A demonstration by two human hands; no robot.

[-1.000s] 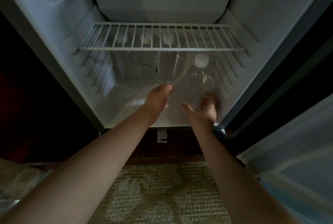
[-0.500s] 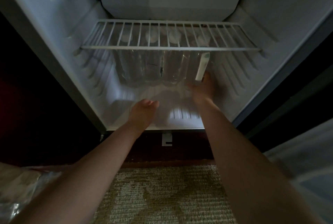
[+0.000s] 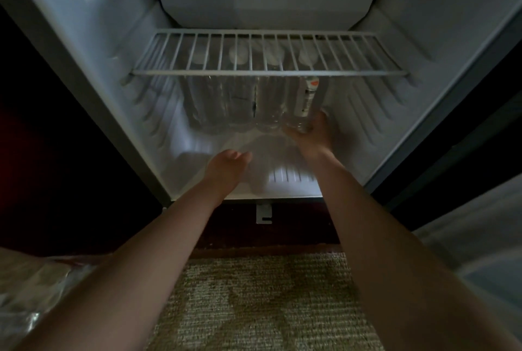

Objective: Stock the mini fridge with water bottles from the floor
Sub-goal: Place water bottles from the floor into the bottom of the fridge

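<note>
The mini fridge (image 3: pixel 291 181) stands open in front of me, white inside, with a wire shelf (image 3: pixel 268 71) across its middle. Several clear water bottles (image 3: pixel 240 102) stand in a row on the fridge floor beneath the shelf, their white caps showing through the wires. My right hand (image 3: pixel 313 136) grips the base of the rightmost bottle (image 3: pixel 306 99), which has a white label and stands upright at the row's right end. My left hand (image 3: pixel 228 164) hovers empty over the front of the fridge floor, fingers loosely curled.
The fridge door (image 3: pixel 480 237) hangs open at the right. A patterned carpet (image 3: pixel 262 302) lies below my arms. Crinkled clear plastic wrap (image 3: pixel 31 299) sits on the floor at the lower left. Dark furniture surrounds the fridge.
My right hand has pushed the labelled bottle back under the shelf into the row and stood it upright. My left hand has drawn back from the bottles toward the fridge front.
</note>
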